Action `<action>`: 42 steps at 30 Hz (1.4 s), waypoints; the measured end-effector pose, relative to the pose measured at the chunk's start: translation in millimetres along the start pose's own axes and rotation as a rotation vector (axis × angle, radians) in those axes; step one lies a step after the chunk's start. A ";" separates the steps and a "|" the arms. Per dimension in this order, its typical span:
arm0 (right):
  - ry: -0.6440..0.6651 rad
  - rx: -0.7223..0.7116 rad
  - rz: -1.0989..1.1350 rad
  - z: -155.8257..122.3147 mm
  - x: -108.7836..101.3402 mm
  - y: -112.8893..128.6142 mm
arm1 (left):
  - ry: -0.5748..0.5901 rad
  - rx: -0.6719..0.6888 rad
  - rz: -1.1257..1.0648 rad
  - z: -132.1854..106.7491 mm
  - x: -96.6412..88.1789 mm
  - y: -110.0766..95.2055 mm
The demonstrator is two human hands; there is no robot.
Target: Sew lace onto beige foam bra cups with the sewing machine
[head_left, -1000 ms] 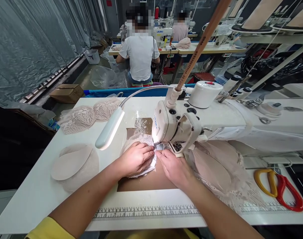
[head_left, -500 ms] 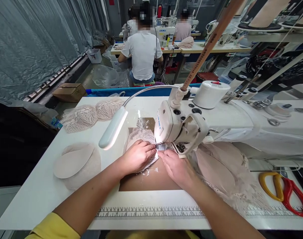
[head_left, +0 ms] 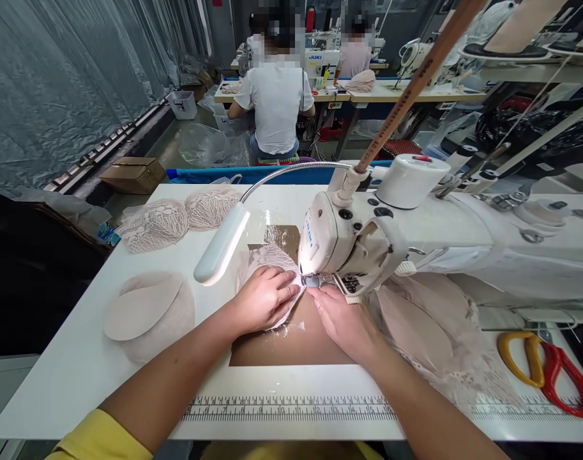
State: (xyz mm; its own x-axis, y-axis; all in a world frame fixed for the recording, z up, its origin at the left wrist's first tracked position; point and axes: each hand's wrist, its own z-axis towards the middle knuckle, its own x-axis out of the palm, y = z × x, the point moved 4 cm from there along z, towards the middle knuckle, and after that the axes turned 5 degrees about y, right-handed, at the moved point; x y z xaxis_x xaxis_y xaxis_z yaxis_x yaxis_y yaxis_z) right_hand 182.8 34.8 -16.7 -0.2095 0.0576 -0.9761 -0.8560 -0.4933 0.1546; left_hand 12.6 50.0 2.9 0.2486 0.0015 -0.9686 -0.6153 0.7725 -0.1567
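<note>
A beige lace bra cup (head_left: 272,255) lies under the head of the white sewing machine (head_left: 317,236), its edge at the presser foot (head_left: 311,281). My left hand (head_left: 265,297) is on top of the cup, fingers bent and close together, holding it down just left of the needle area. Close to the foot on the right is my right hand (head_left: 341,316), its fingers drawn together with the tips at the cup's edge. What those fingertips pinch, if anything, is too small to make out. A lit lamp (head_left: 223,246) hangs over the left side.
Lace cups (head_left: 161,223) lie at the back left, plain beige cup pieces (head_left: 145,313) nearer me. Beige lace fabric (head_left: 425,319) and red-and-yellow-handled scissors (head_left: 550,370) are at right. A ruler strip (head_left: 281,409) runs along the front edge. A person in white (head_left: 276,105) sits ahead.
The lace cup has turned slightly at the foot, its lower edge now showing more beside my left hand. Both hands stay near the needle; the whole view has shifted a little.
</note>
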 end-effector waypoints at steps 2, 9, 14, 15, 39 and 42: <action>-0.012 0.002 0.010 -0.5 -1.6 0.3 | 0.025 0.031 -0.026 -2.2 -0.4 -2.4; 0.012 -0.084 0.056 -1.1 -2.7 7.6 | 0.070 0.107 -0.085 -5.9 -0.4 -5.7; 0.048 -0.120 0.000 0.9 -5.1 13.2 | 0.077 0.143 -0.084 -5.4 0.4 -6.3; 0.048 -0.116 -0.012 1.3 -5.2 13.6 | 0.077 0.135 -0.084 -5.1 0.6 -6.3; 0.041 -0.034 -0.058 0.8 -3.6 13.2 | 0.031 0.016 -0.104 -0.7 -0.4 -7.3; 0.037 -0.022 -0.054 -1.5 -3.0 9.9 | 0.017 0.022 -0.142 -2.3 -2.0 -5.8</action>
State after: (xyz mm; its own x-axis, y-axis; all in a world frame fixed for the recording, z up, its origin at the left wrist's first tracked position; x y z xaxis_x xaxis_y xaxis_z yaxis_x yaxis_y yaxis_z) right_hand 175.7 28.5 -12.5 -0.1458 0.0527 -0.9879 -0.8547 -0.5096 0.0990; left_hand 14.0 44.0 5.2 0.3191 -0.1194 -0.9402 -0.5586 0.7777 -0.2884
